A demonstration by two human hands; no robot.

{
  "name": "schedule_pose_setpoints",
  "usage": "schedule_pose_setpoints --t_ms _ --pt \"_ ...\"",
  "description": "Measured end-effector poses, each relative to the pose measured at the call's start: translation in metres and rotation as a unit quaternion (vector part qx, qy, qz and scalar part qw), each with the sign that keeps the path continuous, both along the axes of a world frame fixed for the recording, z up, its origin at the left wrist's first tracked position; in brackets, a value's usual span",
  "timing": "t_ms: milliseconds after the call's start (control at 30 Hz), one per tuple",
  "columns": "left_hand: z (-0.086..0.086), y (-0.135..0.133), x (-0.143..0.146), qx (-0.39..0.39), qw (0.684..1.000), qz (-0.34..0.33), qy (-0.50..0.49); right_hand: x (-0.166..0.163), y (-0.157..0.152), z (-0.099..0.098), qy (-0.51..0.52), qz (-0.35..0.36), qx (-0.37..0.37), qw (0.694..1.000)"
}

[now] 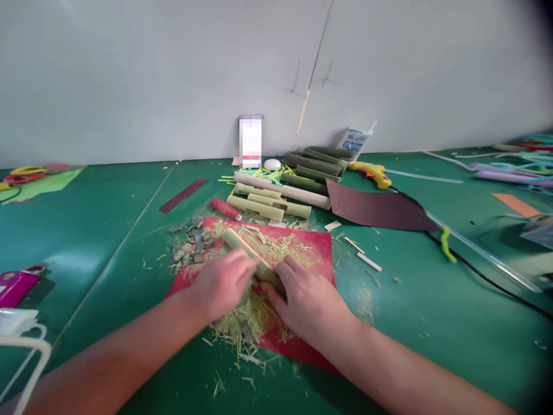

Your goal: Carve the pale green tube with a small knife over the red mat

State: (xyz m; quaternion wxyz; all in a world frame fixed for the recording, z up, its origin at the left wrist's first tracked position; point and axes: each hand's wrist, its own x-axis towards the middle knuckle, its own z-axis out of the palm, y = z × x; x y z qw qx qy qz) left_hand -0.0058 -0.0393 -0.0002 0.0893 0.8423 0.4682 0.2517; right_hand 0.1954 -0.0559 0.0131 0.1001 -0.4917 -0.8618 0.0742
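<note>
A pale green bamboo tube [235, 237] lies slantwise over a red sheet [319, 245] strewn with shavings. My right hand [302, 291] wraps round the tube's near end, fingers over the top and thumb below. Against the middle of the tube, my left hand [227, 281] is curled closed and a little blurred. Whatever its fingers grip is hidden from view. Wood shavings [248, 320] and dust cover the sheet and spill onto the table beneath both hands. Just beyond the sheet lies a tool with a red handle [224, 208], its working end partly hidden.
Beyond the sheet lie several cut bamboo tubes [254, 207], a dark brown sandpaper sheet [380, 207] and a yellow glue gun [371, 173] with a black cord. A phone [251, 141] leans on the wall. Scissors [28, 173] sit far left; a clear rod [488, 253] lies right.
</note>
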Motion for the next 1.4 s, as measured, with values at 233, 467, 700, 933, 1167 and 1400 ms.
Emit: schedule_pose_setpoints --t_ms 233,467,700,933,1167,1400 --pt "-0.002 0.001 -0.002 0.039 0.998 0.044 -0.011 0.000 -0.002 0.002 -0.002 -0.007 0.001 1.000" --pt "-0.002 0.007 -0.007 0.053 0.996 0.064 -0.028 0.000 -0.002 0.002 -0.005 -0.009 0.004 1.000" --pt "0.002 -0.005 0.003 0.000 1.000 -0.021 0.006 0.000 -0.002 0.002 -0.013 -0.005 0.003 1.000" --pt "-0.004 0.026 -0.028 0.058 0.994 0.065 -0.070 0.002 -0.003 0.006 -0.019 0.008 0.001 1.000" --pt "-0.002 0.012 -0.009 0.039 0.996 0.047 -0.065 0.002 -0.005 0.005 -0.032 0.005 -0.006 0.999" --pt "0.000 0.002 0.000 0.025 0.999 0.020 -0.035 0.000 -0.006 0.003 -0.025 0.007 -0.006 1.000"
